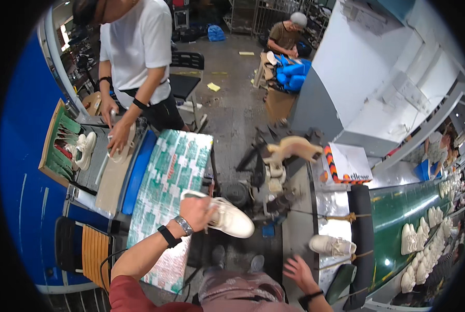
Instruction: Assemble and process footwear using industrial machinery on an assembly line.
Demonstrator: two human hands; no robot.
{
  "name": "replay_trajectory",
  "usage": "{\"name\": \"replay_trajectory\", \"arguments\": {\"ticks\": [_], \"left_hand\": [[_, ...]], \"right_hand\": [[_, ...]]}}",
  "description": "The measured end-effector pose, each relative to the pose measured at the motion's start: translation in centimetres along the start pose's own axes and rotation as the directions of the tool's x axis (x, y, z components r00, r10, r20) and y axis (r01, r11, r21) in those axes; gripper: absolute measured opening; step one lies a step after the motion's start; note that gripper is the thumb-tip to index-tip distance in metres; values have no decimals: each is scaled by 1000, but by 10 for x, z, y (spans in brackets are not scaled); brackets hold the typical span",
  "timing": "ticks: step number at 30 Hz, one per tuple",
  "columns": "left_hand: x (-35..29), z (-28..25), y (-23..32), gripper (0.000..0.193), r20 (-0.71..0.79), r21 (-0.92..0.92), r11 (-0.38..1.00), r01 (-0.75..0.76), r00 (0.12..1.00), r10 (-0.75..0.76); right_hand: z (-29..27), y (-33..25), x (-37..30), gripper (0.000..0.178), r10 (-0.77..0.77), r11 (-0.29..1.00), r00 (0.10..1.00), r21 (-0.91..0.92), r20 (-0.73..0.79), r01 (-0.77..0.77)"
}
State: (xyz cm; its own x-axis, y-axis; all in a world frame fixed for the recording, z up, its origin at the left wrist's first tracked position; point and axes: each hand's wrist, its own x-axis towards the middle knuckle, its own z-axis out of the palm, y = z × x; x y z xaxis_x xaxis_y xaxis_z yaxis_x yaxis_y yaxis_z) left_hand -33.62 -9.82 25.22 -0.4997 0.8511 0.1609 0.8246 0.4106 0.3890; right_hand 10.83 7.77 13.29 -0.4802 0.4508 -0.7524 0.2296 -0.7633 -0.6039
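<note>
My left hand (195,213), with a watch and a dark band on its wrist, is closed on a white sneaker (235,221). The sneaker's toe points right, and its heel end overlaps the edge of the foil-and-green covered board (165,171). A thin reddish-brown stick (211,188) rises by those fingers; I cannot tell whether they hold it. On the other side, my right hand (300,273) has its fingers spread with nothing in them. Just beyond it, another off-white sneaker (331,245) lies on a shiny metal ledge.
A dark machine with a yellowish curved pad (295,148) stands ahead. A white shoe box (346,162) sits at right, near a green conveyor (398,208) with rows of white shoes. At left, a co-worker (139,52) works over a bench; another person (289,39) sits farther back.
</note>
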Motion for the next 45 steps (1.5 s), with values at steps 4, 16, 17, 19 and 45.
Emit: {"name": "replay_trajectory", "arguments": {"ticks": [4,16,17,19,45], "left_hand": [[-10,5,138,38,-42,-293,904,-311,949,313],[23,164,213,27,411,-912,-76,404,903,-126],[38,175,214,19,396,-911,-197,363,902,-169],[58,190,204,15,259,-955,94,282,945,-202],[17,252,185,50,703,-469,-639,610,695,147]], "right_hand": [[70,-61,-14,87,-180,884,816,455,549,-111],[47,-182,-7,86,-666,708,678,-24,311,706],[58,-200,6,89,-714,575,579,-144,393,806],[81,-221,18,92,-724,235,466,-454,508,860],[148,-185,-11,112,-733,-251,464,-832,497,495]]}}
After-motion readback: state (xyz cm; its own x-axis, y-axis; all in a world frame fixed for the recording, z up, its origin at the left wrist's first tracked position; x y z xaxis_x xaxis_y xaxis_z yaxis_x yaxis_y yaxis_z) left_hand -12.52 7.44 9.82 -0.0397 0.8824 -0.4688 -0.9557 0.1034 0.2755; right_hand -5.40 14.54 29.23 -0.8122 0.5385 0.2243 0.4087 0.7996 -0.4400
